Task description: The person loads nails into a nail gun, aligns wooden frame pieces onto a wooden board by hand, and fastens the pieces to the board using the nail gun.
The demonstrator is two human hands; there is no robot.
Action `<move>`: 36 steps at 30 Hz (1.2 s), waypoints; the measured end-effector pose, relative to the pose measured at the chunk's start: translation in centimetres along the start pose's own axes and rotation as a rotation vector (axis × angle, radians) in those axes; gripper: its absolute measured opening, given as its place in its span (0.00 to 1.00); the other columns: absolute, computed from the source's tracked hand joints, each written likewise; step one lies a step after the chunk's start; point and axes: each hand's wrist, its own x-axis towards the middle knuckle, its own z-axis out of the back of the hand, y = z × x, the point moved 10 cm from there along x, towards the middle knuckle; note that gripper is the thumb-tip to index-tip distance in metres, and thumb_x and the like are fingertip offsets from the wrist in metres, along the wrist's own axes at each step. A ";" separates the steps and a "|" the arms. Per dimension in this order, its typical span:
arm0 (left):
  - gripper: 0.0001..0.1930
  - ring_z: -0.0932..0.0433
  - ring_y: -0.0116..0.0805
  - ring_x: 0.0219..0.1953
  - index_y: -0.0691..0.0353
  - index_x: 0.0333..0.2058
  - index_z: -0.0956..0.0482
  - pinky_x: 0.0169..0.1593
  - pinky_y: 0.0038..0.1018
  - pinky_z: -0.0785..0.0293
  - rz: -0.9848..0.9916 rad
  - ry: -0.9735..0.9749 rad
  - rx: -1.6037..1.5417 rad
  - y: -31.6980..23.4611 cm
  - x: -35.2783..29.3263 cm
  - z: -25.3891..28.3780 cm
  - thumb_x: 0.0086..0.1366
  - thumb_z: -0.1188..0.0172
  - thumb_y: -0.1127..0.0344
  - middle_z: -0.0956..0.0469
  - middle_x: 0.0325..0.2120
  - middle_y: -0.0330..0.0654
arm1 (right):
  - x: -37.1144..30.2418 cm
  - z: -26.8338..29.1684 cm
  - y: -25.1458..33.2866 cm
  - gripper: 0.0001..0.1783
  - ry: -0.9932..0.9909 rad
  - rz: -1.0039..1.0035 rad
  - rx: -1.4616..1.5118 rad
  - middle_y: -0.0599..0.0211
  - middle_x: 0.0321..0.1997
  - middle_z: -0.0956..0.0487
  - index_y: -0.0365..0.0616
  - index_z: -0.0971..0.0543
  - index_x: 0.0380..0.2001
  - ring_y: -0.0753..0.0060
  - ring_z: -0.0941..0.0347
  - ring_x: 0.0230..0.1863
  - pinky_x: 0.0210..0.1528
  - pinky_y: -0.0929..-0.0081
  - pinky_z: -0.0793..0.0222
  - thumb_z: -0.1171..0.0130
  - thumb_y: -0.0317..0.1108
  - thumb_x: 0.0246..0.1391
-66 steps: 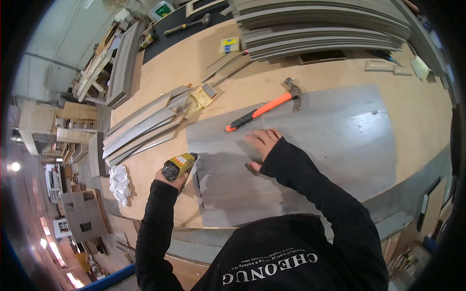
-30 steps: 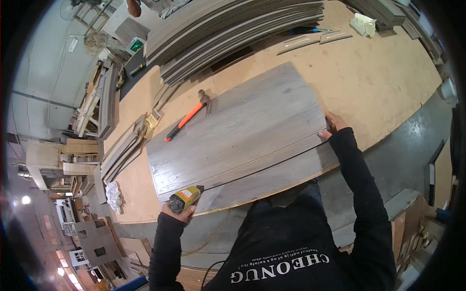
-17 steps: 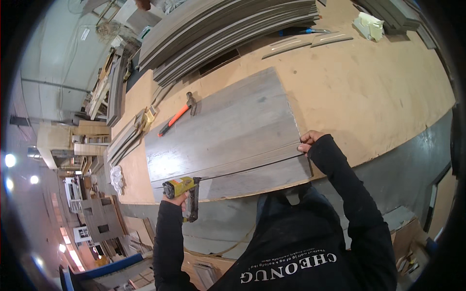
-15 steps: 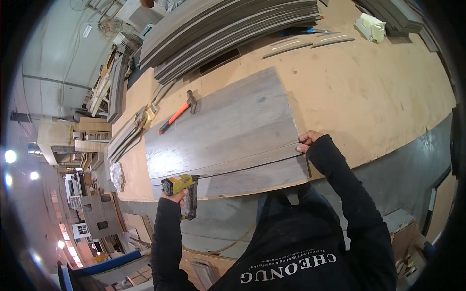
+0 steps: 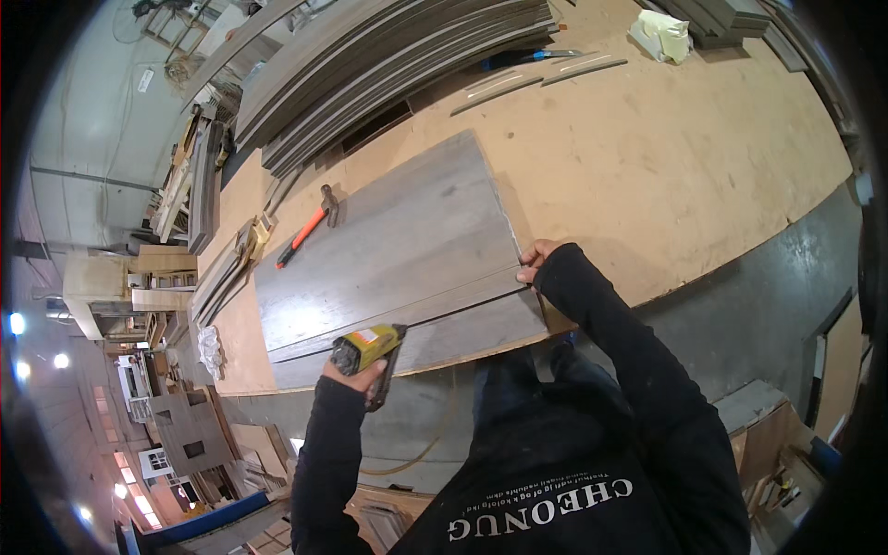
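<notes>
My left hand [image 5: 359,377] is wrapped round the grip of a yellow and black nail gun [image 5: 375,344]. Its nose meets a long narrow grey strip [image 5: 462,296] that runs across a wide grey wood-look panel [image 5: 398,227], near the panel's close edge; whether it touches cannot be made out. At the panel's right edge, my right hand [image 5: 539,259] pinches the end of that strip between thumb and fingers. A hammer [image 5: 307,231] with an orange and black handle lies on the panel's far left part.
The panel rests on a tan worktable [image 5: 666,157]. Behind it rises a tall stack of grey boards [image 5: 398,65]. Thin strips [image 5: 499,94], a blue-handled tool [image 5: 527,57] and a pale wrapped bundle [image 5: 661,37] lie farther back. Narrow offcuts [image 5: 227,268] and a crumpled white wad [image 5: 211,351] sit left.
The nail gun in my left hand has moved right along the strip and turned a little. My right hand keeps its pinch at the strip's end. The whole view has shifted slightly.
</notes>
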 end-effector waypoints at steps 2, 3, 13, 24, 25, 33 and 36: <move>0.14 0.34 0.21 0.12 0.65 0.33 0.27 0.15 0.19 0.38 -0.008 0.015 -0.034 -0.6 0.2 -1.2 0.47 0.36 0.68 0.29 0.15 0.35 | -0.2 -0.2 0.5 0.13 0.008 0.000 0.011 0.68 0.18 0.27 0.36 0.29 0.30 0.82 0.31 0.19 0.23 0.83 0.35 0.39 0.28 0.40; 0.14 0.34 0.21 0.12 0.65 0.33 0.27 0.15 0.19 0.38 -0.010 0.022 -0.033 -0.9 0.3 -1.4 0.47 0.36 0.68 0.29 0.15 0.35 | -0.2 -0.1 0.5 0.13 0.002 -0.003 0.011 0.68 0.18 0.27 0.36 0.29 0.30 0.82 0.31 0.19 0.23 0.83 0.35 0.39 0.28 0.40; 0.16 0.34 0.20 0.11 0.65 0.36 0.28 0.16 0.18 0.36 -0.015 0.042 0.044 -2.6 1.5 -2.3 0.47 0.36 0.68 0.27 0.16 0.36 | -0.2 1.5 1.0 0.13 -0.010 0.058 -0.014 0.66 0.18 0.27 0.36 0.28 0.30 0.80 0.30 0.20 0.24 0.83 0.35 0.37 0.28 0.39; 0.22 0.30 0.22 0.19 0.66 0.39 0.29 0.23 0.19 0.32 -0.074 0.100 0.105 -10.2 -0.5 -8.5 0.44 0.33 0.66 0.25 0.25 0.40 | 4.7 5.9 4.8 0.13 0.000 0.123 -0.369 0.65 0.17 0.27 0.39 0.28 0.25 0.74 0.30 0.17 0.24 0.78 0.34 0.36 0.35 0.38; 0.20 0.32 0.21 0.14 0.66 0.35 0.27 0.18 0.18 0.35 -0.134 0.103 0.088 -11.6 -0.2 -9.9 0.43 0.32 0.65 0.26 0.18 0.38 | 5.7 6.1 3.6 0.13 0.012 0.112 -0.369 0.65 0.17 0.27 0.39 0.28 0.24 0.74 0.30 0.17 0.24 0.78 0.33 0.37 0.35 0.38; 0.23 0.30 0.22 0.18 0.68 0.39 0.30 0.22 0.19 0.32 -0.292 0.232 0.206 -14.9 2.1 -15.9 0.44 0.33 0.66 0.26 0.23 0.40 | 5.5 7.6 3.8 0.14 0.002 0.116 -0.297 0.61 0.21 0.25 0.39 0.27 0.25 0.73 0.29 0.20 0.27 0.76 0.33 0.37 0.36 0.37; 0.23 0.31 0.22 0.15 0.68 0.39 0.30 0.19 0.19 0.33 -0.272 0.247 0.233 -14.7 2.9 -16.6 0.45 0.34 0.66 0.26 0.21 0.39 | 5.3 8.6 3.9 0.17 -0.053 0.093 -0.418 0.60 0.22 0.25 0.39 0.27 0.23 0.68 0.28 0.25 0.30 0.74 0.33 0.36 0.41 0.35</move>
